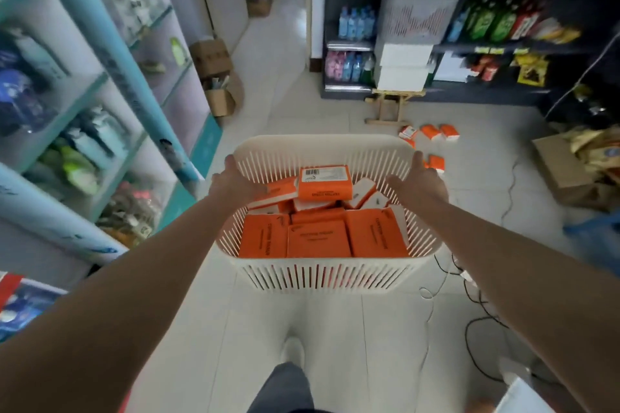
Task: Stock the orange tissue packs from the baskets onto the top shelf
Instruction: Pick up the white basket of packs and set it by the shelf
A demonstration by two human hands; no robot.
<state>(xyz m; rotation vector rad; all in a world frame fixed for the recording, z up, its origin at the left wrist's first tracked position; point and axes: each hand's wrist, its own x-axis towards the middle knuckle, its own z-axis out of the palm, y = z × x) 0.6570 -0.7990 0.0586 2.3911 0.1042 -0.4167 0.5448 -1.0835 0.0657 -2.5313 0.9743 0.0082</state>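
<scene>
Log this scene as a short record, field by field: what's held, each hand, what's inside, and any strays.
held: white slotted basket
left hand: grips its left rim
right hand: grips its right rim
contents: orange tissue packs, loosely piled
strays: loose orange packs on the floor ahead, to the right

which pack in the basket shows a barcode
The tissue pack topping the pile, far end of the basket; only it shows a white barcode label.
</scene>
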